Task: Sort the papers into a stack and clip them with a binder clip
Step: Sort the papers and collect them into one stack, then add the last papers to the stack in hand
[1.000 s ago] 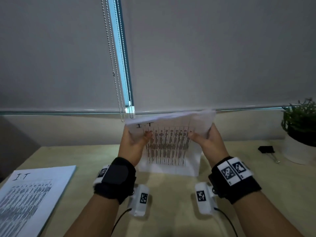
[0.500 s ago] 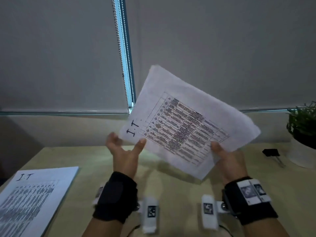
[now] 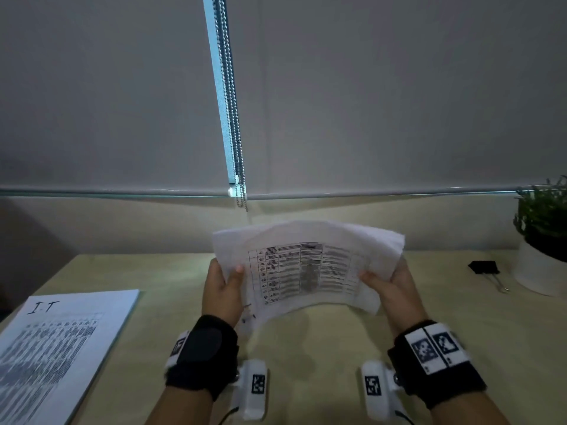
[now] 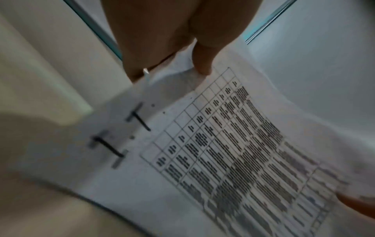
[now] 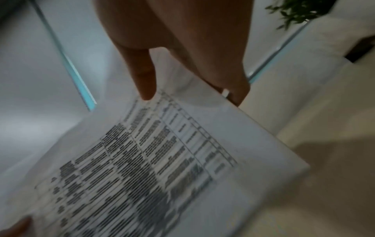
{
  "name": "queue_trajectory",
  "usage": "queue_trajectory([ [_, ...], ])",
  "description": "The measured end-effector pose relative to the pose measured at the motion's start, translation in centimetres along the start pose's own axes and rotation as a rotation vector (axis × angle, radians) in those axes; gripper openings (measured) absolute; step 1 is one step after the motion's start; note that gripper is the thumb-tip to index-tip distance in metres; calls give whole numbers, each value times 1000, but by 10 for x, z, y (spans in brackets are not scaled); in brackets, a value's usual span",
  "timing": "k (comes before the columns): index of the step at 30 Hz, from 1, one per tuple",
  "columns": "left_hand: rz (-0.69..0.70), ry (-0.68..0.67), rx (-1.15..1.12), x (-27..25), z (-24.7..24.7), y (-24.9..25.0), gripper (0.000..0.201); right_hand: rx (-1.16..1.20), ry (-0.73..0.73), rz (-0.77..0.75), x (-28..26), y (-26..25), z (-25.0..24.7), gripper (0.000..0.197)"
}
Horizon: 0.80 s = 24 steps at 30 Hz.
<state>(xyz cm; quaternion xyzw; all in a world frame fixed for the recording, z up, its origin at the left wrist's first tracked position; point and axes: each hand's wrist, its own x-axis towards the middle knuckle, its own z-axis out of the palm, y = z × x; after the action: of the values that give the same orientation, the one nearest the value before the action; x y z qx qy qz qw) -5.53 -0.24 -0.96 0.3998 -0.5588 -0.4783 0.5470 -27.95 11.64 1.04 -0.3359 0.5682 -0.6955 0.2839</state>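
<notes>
The sheaf of papers (image 3: 310, 265) is held in the air above the middle of the tabletop (image 3: 306, 348), its long axis running left to right and its printed table facing the person, with the far edge bowed upward into an arch. The handwritten "I.T" heading sits at the left end, near the left thumb, turned on its side in the left wrist view. The left hand (image 3: 222, 289) pinches the left short edge, thumb on the printed face and fingers behind the sheets; the right hand (image 3: 395, 289) pinches the right short edge the same way. How many sheets the sheaf holds cannot be told, and its back fingers are hidden by the paper. Both wrist views are blurred, so the print is unreadable. On the near left of the tabletop lies a second stack of papers (image 3: 58, 348), flat, headed "I-T", cut off by the left and lower picture edges. Far right, a black binder clip (image 3: 484, 267) rests on the tabletop just beside a white plant pot (image 3: 537, 268), which is cut off by the right edge.
</notes>
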Motion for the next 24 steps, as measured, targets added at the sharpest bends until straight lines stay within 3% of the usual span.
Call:
queue_trajectory([
  [1, 27, 13, 29, 3, 1, 7, 17, -148, 108, -82, 1, -8, 1, 82],
  [3, 146, -1, 122, 9, 1, 28, 20, -538, 315, -364, 3, -32, 3, 91],
  [5, 313, -36, 269, 13, 5, 54, 16, -950, 225, -632, -1, -62, 13, 93],
  [7, 495, -112, 391, 13, 16, 78, 11, -1188, -12, -679, 3, -79, 25, 76],
  [9, 635, -109, 491, 12, 24, 94, 20, -1113, -100, -585, 11, -89, 30, 40],
  [10, 665, -34, 547, 13, 25, 98, 32, -1013, -93, -530, 16, -92, 28, 27],
  [12, 576, 189, 603, 20, 18, 93, 72, -841, -14, -446, 21, -93, 23, 24],
  [13, 451, 243, 547, 19, 16, 92, 91, -740, 19, -389, 21, -91, 20, 27],
  [14, 302, 208, 429, 17, 15, 91, 99, -620, 31, -323, 20, -89, 20, 28],
  [16, 39, -6, 80, 9, 19, 89, 78, -401, -1, -190, 15, -80, 25, 24],
  [18, -85, -130, -142, 1, 22, 83, 50, -273, -41, -86, 10, -68, 35, 22],
  [21, -118, -98, -120, 6, 4, 70, 40, -122, -66, 50, 6, -48, 36, 29],
  [24, -141, -111, -47, 31, -52, 62, 43, -144, -100, 146, -8, -26, 14, 38],
])
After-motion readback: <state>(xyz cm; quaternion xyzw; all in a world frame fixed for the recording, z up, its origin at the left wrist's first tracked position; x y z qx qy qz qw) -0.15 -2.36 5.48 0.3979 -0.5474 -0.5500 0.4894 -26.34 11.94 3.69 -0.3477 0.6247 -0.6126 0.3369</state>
